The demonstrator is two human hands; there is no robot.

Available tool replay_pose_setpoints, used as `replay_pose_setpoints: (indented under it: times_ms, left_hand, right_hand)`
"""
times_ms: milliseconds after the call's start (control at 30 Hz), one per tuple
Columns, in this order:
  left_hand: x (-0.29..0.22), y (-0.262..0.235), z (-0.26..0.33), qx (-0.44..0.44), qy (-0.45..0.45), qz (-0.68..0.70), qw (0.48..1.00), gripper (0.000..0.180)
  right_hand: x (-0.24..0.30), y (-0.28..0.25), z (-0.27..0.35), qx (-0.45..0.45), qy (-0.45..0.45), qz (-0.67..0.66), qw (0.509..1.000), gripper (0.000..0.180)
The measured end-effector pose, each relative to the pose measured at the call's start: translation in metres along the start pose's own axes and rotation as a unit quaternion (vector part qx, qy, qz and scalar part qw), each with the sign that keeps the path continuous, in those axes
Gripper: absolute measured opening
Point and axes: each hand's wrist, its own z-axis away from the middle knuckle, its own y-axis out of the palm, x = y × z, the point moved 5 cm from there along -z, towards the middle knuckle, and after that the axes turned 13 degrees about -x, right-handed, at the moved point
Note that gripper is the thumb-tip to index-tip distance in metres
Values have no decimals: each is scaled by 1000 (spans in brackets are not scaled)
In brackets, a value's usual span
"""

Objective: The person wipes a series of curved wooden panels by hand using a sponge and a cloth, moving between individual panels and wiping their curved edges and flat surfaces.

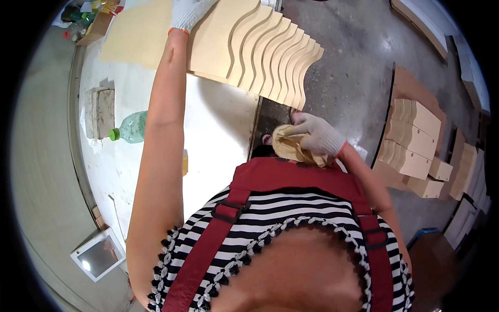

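Note:
A fanned stack of pale wooden panels (218,49) with wavy ends lies across the white table (218,122), its wavy ends sticking out past the table's right edge. My left hand (189,13), in a white knit glove with an orange cuff, reaches to the far side and is over the panels. The top edge of the picture cuts off its fingers. My right hand (318,136), gloved the same way, is close to my apron, just nearer than the panels' wavy ends. Its fingers are closed around a crumpled beige cloth (291,143).
A green plastic bottle (131,127) lies on the table beside a worn block (101,113). At the far left stands a cardboard box (97,28) of oddments. More cut wooden panels (408,138) are stacked on cardboard on the floor to the right.

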Motion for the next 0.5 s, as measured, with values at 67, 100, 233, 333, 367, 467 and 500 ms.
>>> replay_pose_setpoints:
  times_ms: [67,100,233,333,367,467,500]
  left_hand:
    - [4,-5,-1,-5,2,0,1000,29]
    - [3,-5,0,-6,-4,2,1000,30]
    - [5,5,-2,8,-1,12,1000,31]
    - [0,8,-2,13,6,14,1000,32]
    - [-2,4,-1,7,6,13,1000,32]
    - [-4,0,-2,23,-14,2,1000,32]
    - [0,0,-1,22,-18,1,1000,32]
  right_hand:
    - [-18,-31,-3,-131,57,-58,988,40]
    - [-15,-58,-10,-233,19,-174,957,38]
    - [-10,-108,-88,-417,-53,-24,907,49]
    - [-15,-72,-125,-454,-19,95,886,56]
    - [-10,-65,-126,-513,14,113,851,60]
    - [4,-48,-118,-504,36,98,857,54]
    - [9,-43,-113,-493,45,88,864,52]
